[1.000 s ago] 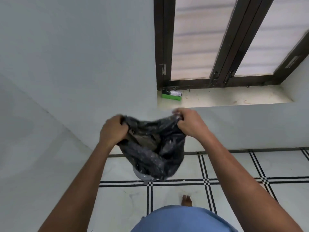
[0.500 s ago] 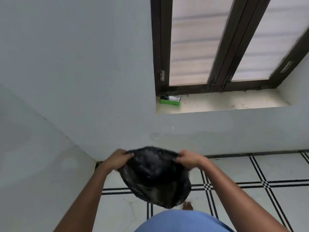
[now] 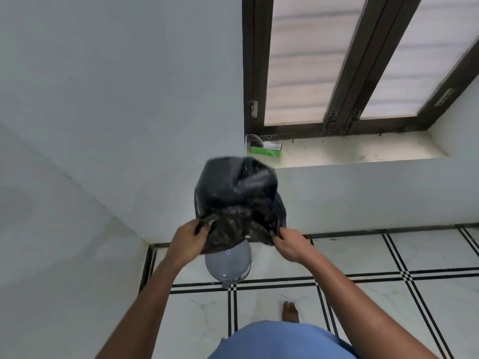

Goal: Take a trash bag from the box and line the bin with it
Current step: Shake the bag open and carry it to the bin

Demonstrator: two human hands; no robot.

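Already we hold the trash bag [image 3: 237, 193] out of its box [image 3: 265, 149], both hands (left hand [image 3: 187, 240], right hand [image 3: 290, 244]) pinching its mouth at centre frame; lining the bin [image 3: 228, 265] below remains.

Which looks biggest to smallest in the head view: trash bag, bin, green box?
1. Trash bag, puffed out and held up near the camera, which inflates it.
2. Bin, partly hidden behind the bag, so its real size may rank higher.
3. Green box on the sill, farthest away.
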